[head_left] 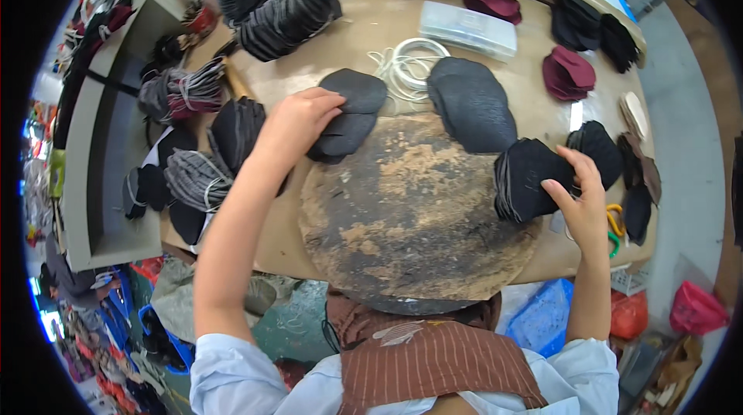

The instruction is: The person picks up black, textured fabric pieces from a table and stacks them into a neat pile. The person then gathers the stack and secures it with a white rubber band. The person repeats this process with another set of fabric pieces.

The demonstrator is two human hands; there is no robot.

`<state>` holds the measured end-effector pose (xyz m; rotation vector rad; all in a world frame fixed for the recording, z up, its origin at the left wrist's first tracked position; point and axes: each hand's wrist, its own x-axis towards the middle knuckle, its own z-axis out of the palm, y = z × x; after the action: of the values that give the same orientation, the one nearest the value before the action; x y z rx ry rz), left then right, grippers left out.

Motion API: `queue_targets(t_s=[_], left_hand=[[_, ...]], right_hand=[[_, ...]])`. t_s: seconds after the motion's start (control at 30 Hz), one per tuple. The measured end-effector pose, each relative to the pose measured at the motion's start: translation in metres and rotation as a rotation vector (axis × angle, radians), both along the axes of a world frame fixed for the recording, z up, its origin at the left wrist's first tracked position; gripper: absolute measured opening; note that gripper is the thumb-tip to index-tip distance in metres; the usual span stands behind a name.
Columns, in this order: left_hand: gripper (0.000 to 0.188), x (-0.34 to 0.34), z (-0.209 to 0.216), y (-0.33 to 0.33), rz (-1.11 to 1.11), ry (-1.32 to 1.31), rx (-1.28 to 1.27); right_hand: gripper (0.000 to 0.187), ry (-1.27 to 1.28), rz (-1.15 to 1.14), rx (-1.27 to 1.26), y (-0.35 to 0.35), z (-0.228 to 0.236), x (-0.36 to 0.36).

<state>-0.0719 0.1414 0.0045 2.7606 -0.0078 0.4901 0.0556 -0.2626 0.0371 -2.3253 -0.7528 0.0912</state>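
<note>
My left hand (303, 122) is at the far left edge of a round wooden block (418, 214). Its fingers are closed over the edge of black leather-like cut pieces (352, 125); the thumb is hidden. My right hand (582, 192) grips a thick stack of black cut pieces (530, 179) at the block's right edge, with its thumb on the near side and its fingers over the far side. Another smooth black stack (472, 102) lies at the block's far edge, between my hands. Beyond the block lies a coil of white cord (414, 63).
Tied dark bundles (286, 17) lie at the back left, more (197, 179) at the left near a grey shelf (116, 183). A clear plastic box (468, 30) and maroon pieces (569, 73) sit at the back right. Scissors with orange and green handles (614, 222) lie beside my right hand.
</note>
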Motion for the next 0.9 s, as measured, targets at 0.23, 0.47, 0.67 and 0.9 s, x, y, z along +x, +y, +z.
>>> queue_targets(t_s=[0.23,0.47,0.67,0.9], left_hand=[[0.015,-0.015,0.024,-0.048,0.132,-0.225,0.030],[0.027,-0.109,0.020,-0.188,-0.047,0.058,-0.170],[0.042,-0.135,-0.006,-0.220,0.000,0.111,-0.276],[0.061,-0.156,-0.014,-0.241,0.026,0.180,-0.198]], right_hand=[[0.052,-0.461,0.038,-0.206,0.012,0.008,-0.018],[0.049,-0.431,0.065,-0.203,0.017,0.013,-0.018],[0.036,-0.137,0.211,0.065,0.011,0.040,-0.025],[0.021,0.743,0.241,0.387,0.017,0.028,-0.069]])
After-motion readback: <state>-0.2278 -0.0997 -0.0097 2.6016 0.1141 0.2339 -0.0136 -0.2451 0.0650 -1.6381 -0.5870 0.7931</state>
